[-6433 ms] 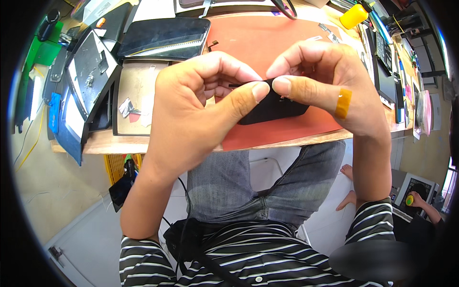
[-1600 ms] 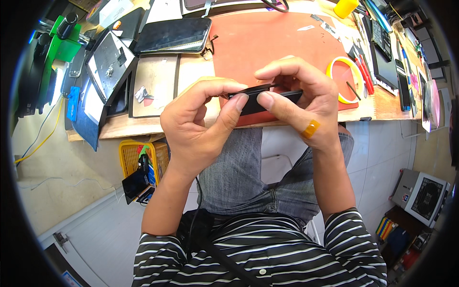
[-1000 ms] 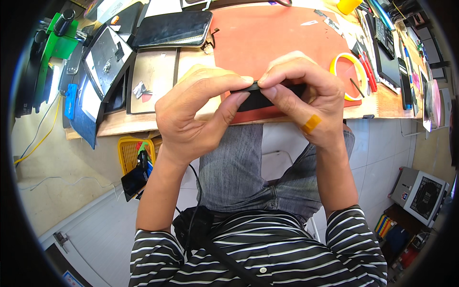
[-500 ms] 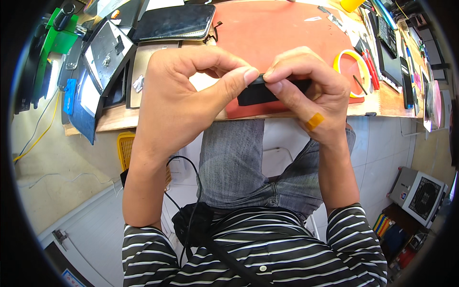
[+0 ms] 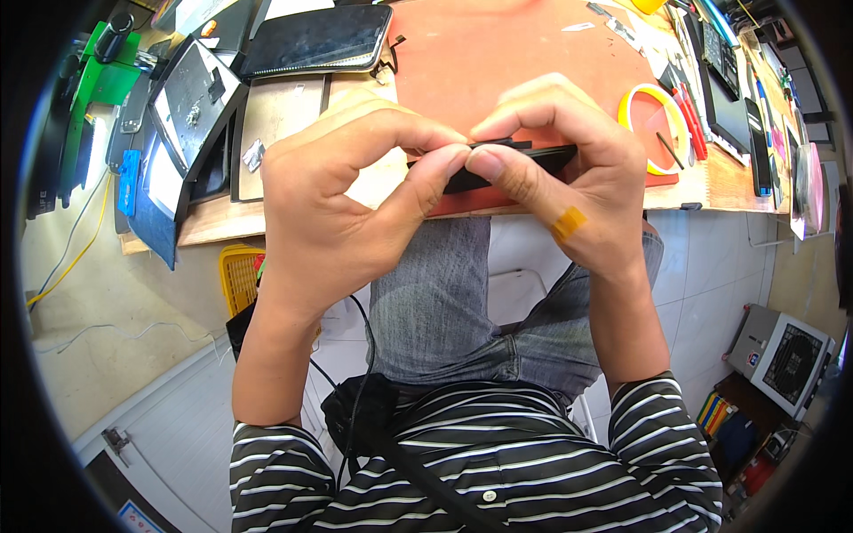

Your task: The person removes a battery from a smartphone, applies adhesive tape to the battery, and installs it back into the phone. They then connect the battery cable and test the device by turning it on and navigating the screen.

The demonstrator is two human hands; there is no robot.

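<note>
Both my hands meet over the near edge of an orange-red mat. A thin, flat black piece is pinched at its edge between them, tilted so that it shows almost edge-on; its exact kind I cannot make out. Above it, a narrow dark strip runs out from the fingertips. My left hand closes thumb and forefinger at the left part, hiding it. My right hand pinches from the right, its thumb tip touching the left thumb. An amber patch of tape sticks at the right thumb's base.
A yellow tape ring and red-handled tools lie right of my right hand. Beyond my left hand rests a black tablet-like slab. Propped dark panels crowd the left, and a yellow basket stands below the desk edge.
The black piece has tilted and now shows a thinner face. My right thumb has moved left against the left thumb, and the dark strip now shows above the fingertips.
</note>
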